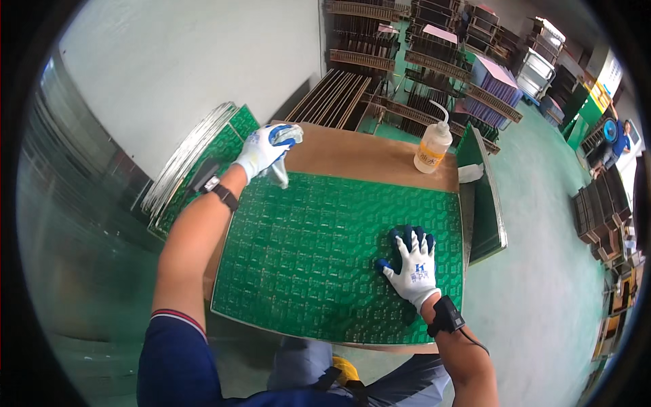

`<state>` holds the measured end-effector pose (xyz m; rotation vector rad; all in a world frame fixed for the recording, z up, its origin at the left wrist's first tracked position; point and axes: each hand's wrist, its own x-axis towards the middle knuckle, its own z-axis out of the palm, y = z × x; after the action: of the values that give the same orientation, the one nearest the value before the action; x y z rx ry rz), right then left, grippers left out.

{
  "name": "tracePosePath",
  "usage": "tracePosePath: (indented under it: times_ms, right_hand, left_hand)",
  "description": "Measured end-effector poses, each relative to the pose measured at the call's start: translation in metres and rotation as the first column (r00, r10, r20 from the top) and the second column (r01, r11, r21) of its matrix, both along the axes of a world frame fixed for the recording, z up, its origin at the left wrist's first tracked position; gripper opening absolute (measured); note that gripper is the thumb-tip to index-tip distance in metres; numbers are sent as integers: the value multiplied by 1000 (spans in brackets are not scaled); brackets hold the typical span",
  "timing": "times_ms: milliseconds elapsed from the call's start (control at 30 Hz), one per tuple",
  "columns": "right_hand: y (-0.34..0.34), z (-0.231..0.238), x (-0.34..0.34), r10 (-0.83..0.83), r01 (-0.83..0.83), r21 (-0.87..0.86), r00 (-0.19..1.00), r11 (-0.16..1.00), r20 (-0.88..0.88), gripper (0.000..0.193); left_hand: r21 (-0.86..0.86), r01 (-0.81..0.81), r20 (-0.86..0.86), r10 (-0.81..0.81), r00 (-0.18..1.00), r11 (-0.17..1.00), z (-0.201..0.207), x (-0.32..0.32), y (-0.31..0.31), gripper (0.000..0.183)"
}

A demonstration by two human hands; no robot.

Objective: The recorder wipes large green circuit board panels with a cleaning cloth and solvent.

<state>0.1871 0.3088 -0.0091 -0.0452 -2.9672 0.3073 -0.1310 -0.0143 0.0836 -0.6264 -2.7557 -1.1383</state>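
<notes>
On the brown bench [359, 152] a green circuit panel [305, 251] lies flat; near its far left corner the gloved left hand [260, 150] has its grip clenched around a pale cloth [281, 176], contact with the panel uncertain. The gloved right hand [412, 269] is spread on the panel, grasping nothing. Work seems under way, but no visible boundary parts finished surface from unfinished. Other panels [485, 203] stand alongside, their state unclear.
</notes>
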Motion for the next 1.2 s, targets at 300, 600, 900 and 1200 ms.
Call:
tracePosePath:
  times_ms: [300, 600, 900, 1200]
  right_hand:
    - [-12, -4, -5, 19, -20, 22, 999, 1000, 29, 79]
    - [-12, -2, -1, 19, -22, 48, 998, 999, 61, 79]
    - [-7, -6, -1, 27, -27, -4, 999, 1000, -40, 77]
    - [-16, -13, 0, 33, -34, -20, 999, 999, -42, 77]
  left_hand:
    - [-186, -295, -233, 249, 940, 937, -89, 29, -99, 53]
    - [-257, 176, -446, -278, 851, 950, -67, 120, 130, 31]
    - [-325, 127, -247, -214, 945, 937, -61, 90, -4, 12]
    - [-445, 115, -291, -266, 919, 888, -78, 129, 144, 27]
